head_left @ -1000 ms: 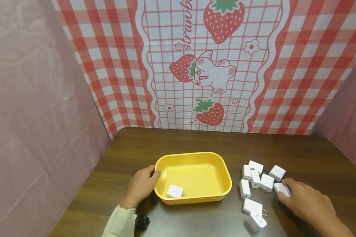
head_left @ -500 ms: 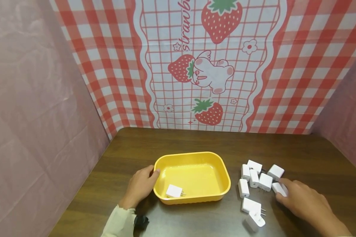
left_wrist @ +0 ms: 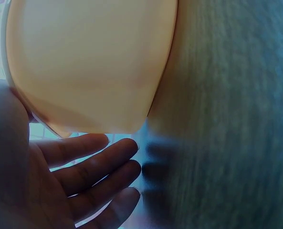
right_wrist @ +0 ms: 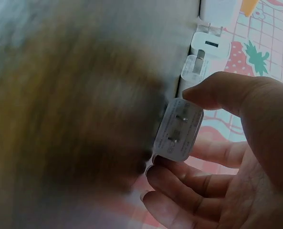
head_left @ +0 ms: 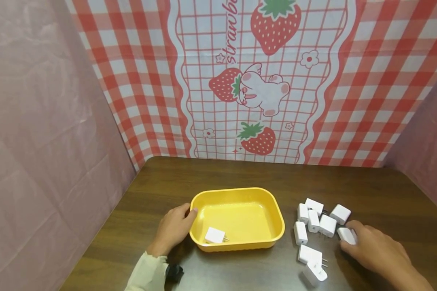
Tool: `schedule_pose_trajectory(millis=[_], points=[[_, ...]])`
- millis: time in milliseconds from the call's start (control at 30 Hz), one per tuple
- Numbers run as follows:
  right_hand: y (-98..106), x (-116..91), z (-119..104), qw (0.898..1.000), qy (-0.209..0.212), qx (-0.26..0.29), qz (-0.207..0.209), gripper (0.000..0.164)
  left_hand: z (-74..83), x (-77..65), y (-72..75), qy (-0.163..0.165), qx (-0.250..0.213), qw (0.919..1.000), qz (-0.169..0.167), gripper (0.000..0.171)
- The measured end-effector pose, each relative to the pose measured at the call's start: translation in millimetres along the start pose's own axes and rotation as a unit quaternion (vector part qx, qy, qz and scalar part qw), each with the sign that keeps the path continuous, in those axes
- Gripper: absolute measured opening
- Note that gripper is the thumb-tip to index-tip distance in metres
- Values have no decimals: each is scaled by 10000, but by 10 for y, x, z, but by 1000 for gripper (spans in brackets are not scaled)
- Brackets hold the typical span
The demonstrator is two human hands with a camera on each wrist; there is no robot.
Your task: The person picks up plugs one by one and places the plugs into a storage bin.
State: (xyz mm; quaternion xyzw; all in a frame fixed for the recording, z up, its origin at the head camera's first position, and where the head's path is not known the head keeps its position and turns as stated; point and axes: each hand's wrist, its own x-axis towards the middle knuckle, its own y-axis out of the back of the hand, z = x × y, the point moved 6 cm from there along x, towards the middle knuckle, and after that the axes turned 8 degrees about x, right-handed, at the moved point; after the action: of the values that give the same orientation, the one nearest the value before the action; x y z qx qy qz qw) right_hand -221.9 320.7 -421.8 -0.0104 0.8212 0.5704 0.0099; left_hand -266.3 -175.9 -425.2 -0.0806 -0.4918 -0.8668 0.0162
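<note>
My left hand (head_left: 174, 231) holds the left end of a yellow plastic tray (head_left: 240, 245), thumb over the rim and fingers outside. In the left wrist view those fingers (left_wrist: 100, 164) lie fairly straight by the tray's end wall. Inside the tray, near its front left corner, lies a white charger plug (head_left: 214, 235) with its prongs to the right. My right hand (head_left: 380, 249) pinches another white charger (head_left: 346, 235) at the right of a loose group. Seen from the right wrist, the held charger (right_wrist: 179, 130) shows its two prongs between thumb and fingers, low at the table.
Several white chargers lie between tray and right hand, among them one charger (head_left: 327, 225) in the cluster and one standing charger (head_left: 315, 273) nearest the front. The brown wooden table (head_left: 240, 173) ends at a strawberry-print checked cloth (head_left: 145, 81). Pink cloth (head_left: 51, 133) hangs at the left.
The right hand has barely moved, and the charger in it has shifted very slightly away from the neighbouring plug. Left hand and tray stay in place; the head view sways a little.
</note>
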Motion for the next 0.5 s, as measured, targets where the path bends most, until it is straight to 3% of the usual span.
schedule_pose_trajectory(millis=[200,500], points=[[12,-18,63,9997,-194,137,-52,63,8,3,-8,-17,-15,10000,0,23],[51,-59,61,9997,-134,167,120,70,-8,2,-12,18,19,10000,-6,23]])
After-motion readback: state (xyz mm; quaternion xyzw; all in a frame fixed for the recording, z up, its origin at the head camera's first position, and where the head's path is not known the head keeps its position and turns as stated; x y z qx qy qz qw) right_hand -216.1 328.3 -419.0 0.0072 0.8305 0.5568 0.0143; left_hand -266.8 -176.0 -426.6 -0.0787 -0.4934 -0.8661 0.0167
